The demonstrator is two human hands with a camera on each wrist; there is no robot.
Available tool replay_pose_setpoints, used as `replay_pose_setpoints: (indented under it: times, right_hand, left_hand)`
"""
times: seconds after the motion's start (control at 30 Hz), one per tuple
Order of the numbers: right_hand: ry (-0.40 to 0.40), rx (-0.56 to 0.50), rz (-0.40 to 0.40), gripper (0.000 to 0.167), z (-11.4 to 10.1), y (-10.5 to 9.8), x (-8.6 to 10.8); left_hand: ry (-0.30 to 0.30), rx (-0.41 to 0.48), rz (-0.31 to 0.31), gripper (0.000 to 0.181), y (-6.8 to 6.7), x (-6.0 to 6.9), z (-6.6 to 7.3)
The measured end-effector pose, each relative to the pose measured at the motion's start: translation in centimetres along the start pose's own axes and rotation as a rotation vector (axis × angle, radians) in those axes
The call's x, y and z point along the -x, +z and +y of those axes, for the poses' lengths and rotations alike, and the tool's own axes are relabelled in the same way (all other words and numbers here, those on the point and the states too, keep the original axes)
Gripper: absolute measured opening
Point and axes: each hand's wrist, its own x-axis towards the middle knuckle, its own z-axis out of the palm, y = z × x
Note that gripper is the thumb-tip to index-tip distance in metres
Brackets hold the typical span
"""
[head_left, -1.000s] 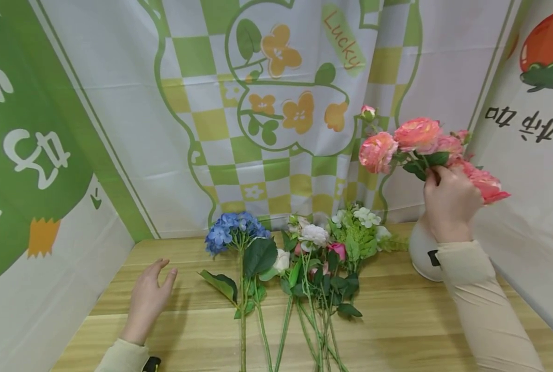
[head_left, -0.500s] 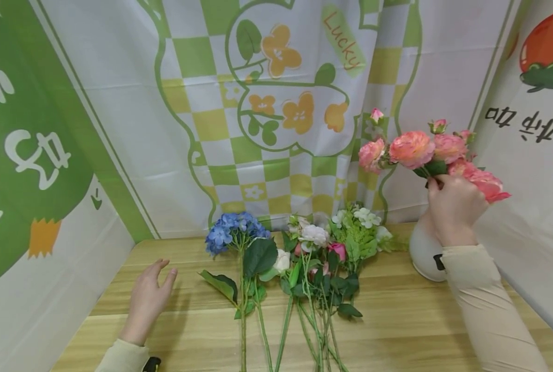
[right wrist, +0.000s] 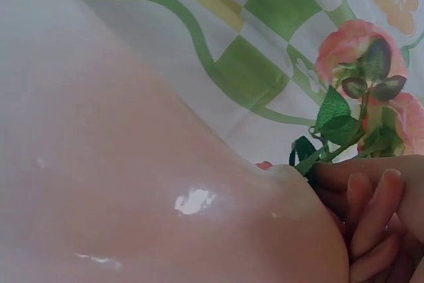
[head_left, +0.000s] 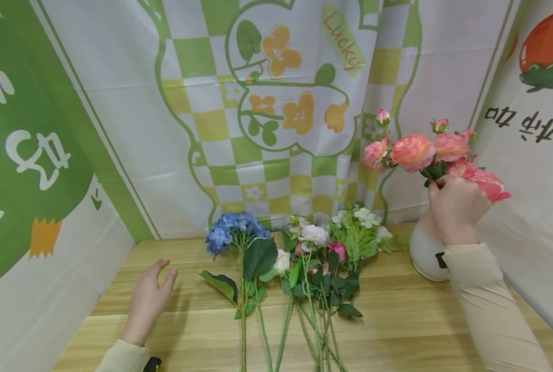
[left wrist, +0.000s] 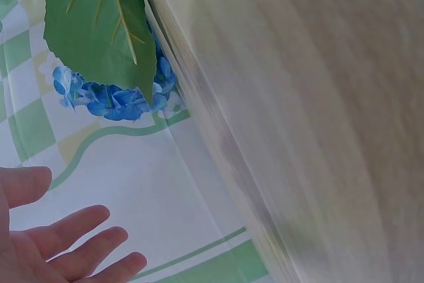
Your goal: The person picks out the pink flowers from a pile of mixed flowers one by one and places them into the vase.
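At the right, my right hand (head_left: 459, 209) pinches the stem of a pink peony spray (head_left: 413, 153) just under its blooms. Below that hand stands a white vase (head_left: 424, 253), its mouth hidden. The right wrist view has the glossy vase (right wrist: 165, 164) up close, with curled fingers (right wrist: 379, 210) beside its rim; whether the stem is inside cannot be told. More pink blooms (head_left: 485, 181) show behind the hand. My left hand (head_left: 148, 299) hovers over the table's left side, fingers relaxed, holding nothing. A blue hydrangea (head_left: 235, 231) lies to its right.
Mid-table lie a white rose (head_left: 282, 261), a pale bloom (head_left: 314, 235), a magenta rosebud (head_left: 337, 251) and a green-and-white spray (head_left: 360, 232), stems crossing toward the front. Printed cloth (head_left: 276, 170) hangs behind the wooden table (head_left: 202, 336) and along both sides.
The right hand has shifted slightly right and down with the peony spray, whose blooms have turned and now stand more upright. The left hand has stayed still.
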Motion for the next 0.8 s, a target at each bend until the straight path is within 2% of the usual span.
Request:
replay_pose_setpoints:
  times: [0.27,0.5,0.8]
  right_hand:
    - [0.022,0.035,-0.078,0.027,-0.3,-0.4,-0.4]
    - [0.019,0.051,-0.128,0.029,-0.2,-0.5,-0.7]
    - [-0.004,0.040,-0.112,0.030,0.2,-0.3,-0.2]
  left_hand:
    - [-0.012,0.008,-0.004,0.052,-0.1,0.1,0.0]
    - [-0.038,0.019,-0.036,0.054,-0.3,0.4,-0.6]
    - [-0.045,0.012,-0.039,0.057,-0.8,0.9,-1.2]
